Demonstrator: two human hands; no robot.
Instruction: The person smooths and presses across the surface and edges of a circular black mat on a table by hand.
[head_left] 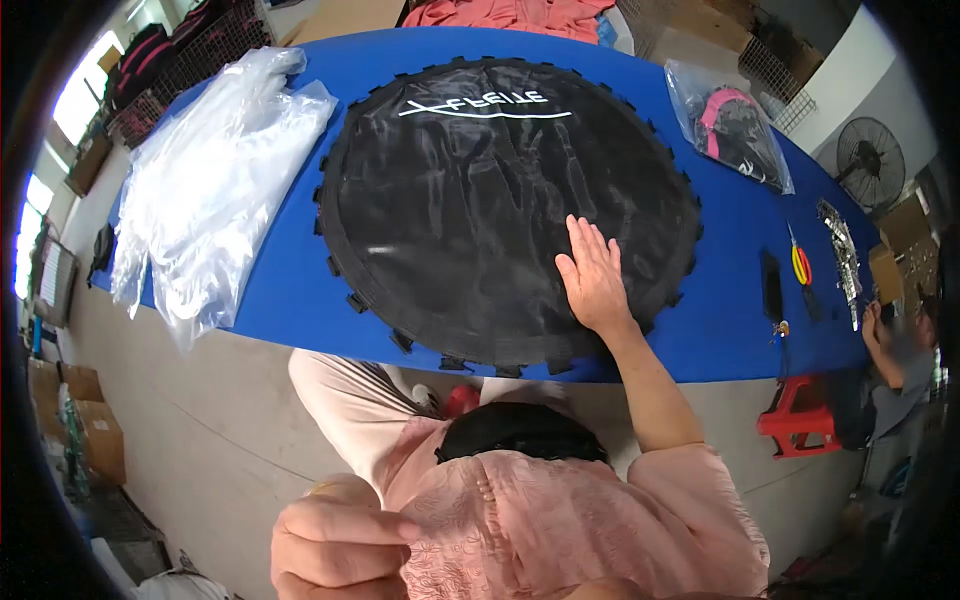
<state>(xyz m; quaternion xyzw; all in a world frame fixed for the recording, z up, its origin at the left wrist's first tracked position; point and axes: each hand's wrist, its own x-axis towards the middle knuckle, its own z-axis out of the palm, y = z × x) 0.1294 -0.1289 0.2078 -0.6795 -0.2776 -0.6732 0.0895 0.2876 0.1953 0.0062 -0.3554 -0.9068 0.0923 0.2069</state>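
Note:
A round black trampoline mat (450, 230) lies flat on the blue table, with webbing tabs along its edge and white lettering near the far side. My right hand (594, 275) rests palm down on the mat's near right part, fingers stretched out and holding nothing. Close to the camera, in front of my chest, my left hand (340, 540) is raised with its fingers curled together. Whatever may be between those fingers is hidden.
Clear plastic bags (215, 180) hang over the table's left edge. A bagged pink-and-black item (728, 125), yellow-and-red scissors (800, 262) and a silvery strip (842, 255) lie at right. Beyond stand a red stool (800, 415), a fan (870, 157) and another person (895, 355).

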